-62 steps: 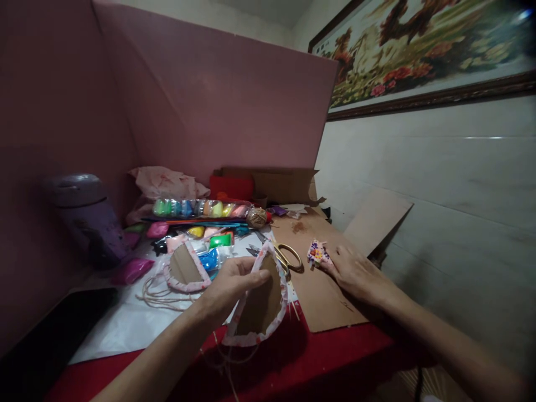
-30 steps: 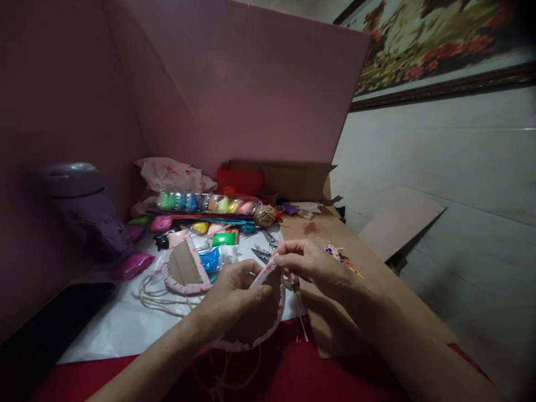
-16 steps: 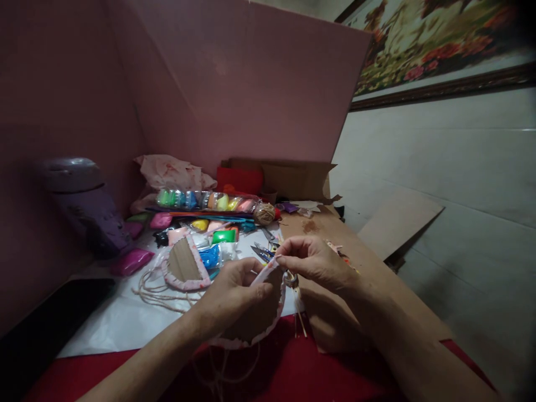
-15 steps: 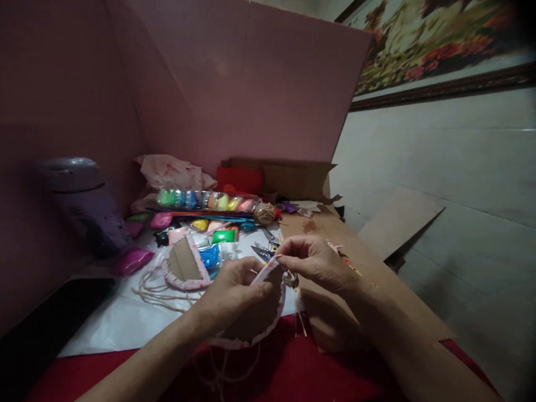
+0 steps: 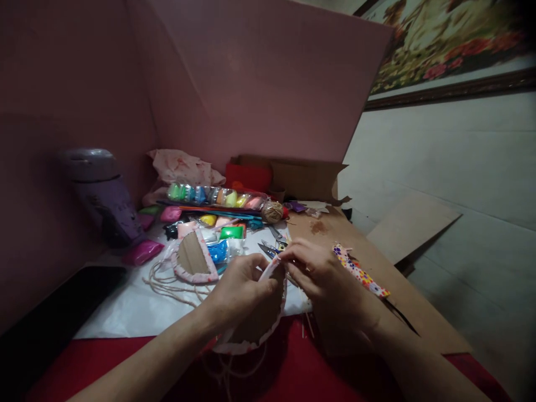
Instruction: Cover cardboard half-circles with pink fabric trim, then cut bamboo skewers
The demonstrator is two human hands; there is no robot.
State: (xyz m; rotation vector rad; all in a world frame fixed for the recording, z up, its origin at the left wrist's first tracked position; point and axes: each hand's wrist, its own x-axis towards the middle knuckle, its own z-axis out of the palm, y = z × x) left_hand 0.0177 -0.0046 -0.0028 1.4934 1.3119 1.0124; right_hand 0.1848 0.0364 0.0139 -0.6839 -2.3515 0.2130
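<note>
From the head camera, the left hand has its fingers closed round a half-round card, the thumb pressed on its brown face, probably to keep it steady. The right hand brings its fingertips together at the card's upper corner, apparently pinching the pale cloth trim; the exact contact is too small to tell. The card hangs tilted below both sets of fingers, perhaps so its edge is easy to see, and thin cord trails beneath it over the red table.

Just beyond the fingertips are dark scissor blades, seemingly left within reach. Left of the left fingers, a smaller half-round piece lies with its edge likewise covered, next to loops of twine. Right of the right fingers, a floral strip rests on a brown cardboard sheet. Farther past the fingers, packets of clay are gathered, likely so the near side is free for handwork.
</note>
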